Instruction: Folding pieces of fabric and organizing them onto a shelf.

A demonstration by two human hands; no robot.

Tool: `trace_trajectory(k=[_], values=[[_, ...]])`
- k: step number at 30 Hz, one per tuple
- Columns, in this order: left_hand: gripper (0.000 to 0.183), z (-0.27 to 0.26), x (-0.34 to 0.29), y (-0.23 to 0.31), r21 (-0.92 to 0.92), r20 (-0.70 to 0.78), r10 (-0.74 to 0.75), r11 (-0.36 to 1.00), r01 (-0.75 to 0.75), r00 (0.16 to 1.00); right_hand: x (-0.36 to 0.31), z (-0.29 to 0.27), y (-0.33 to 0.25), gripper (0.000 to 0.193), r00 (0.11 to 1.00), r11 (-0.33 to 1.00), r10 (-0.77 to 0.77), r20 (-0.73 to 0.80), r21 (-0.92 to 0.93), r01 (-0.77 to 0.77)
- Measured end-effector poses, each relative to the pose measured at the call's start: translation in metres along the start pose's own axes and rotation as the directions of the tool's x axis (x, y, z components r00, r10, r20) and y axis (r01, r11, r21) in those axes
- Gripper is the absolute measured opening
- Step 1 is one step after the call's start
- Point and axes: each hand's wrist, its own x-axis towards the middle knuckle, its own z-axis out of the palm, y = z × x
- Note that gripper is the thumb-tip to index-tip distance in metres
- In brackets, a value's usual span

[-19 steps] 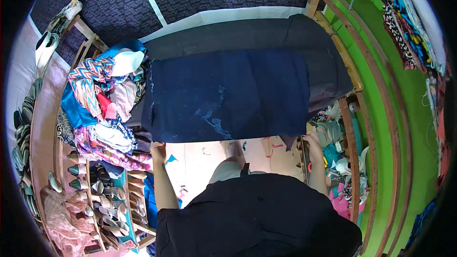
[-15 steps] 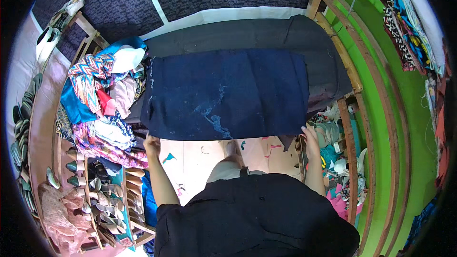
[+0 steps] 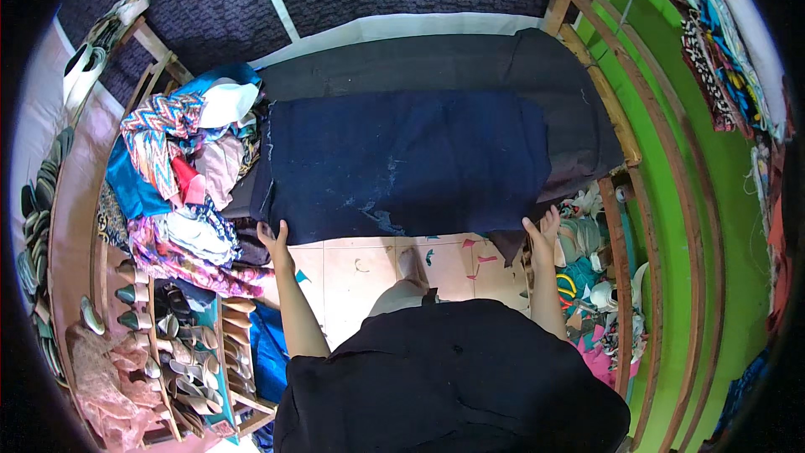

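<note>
Navy cloth (image 3: 402, 159) flat between 2 hands, left (image 3: 274, 239) and right (image 3: 541, 231), perhaps touching.

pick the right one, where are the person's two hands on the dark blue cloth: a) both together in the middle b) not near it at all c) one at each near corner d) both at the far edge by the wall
c: the left hand is at the near left corner of the dark blue cloth and the right hand at its near right corner, spread wide apart.
</note>
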Motion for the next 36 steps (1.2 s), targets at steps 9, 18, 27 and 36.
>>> trace_trajectory(k=[9,18,27,36], values=[[0.071,-0.02,0.025,0.015,0.023,0.38,-0.136,0.99,0.137,0.915,0.021,0.033,-0.034,0.071,0.957,0.999,0.031,0.288,-0.024,-0.025],[0.063,-0.024,-0.011,0.12,0.135,0.403,-0.231,0.972,0.192,0.886,-0.004,0.025,-0.121,0.041,0.948,0.997,-0.057,0.312,-0.026,0.069],[0.024,0.106,0.084,0.281,-0.326,0.493,-0.103,0.899,0.293,0.864,0.122,0.109,-0.287,0.033,0.923,0.98,-0.071,0.379,0.198,-0.006],[0.02,0.151,0.139,0.305,-0.414,0.549,0.047,0.882,0.223,0.834,0.166,0.135,-0.339,0.03,0.906,0.964,-0.145,0.397,0.261,0.04]])
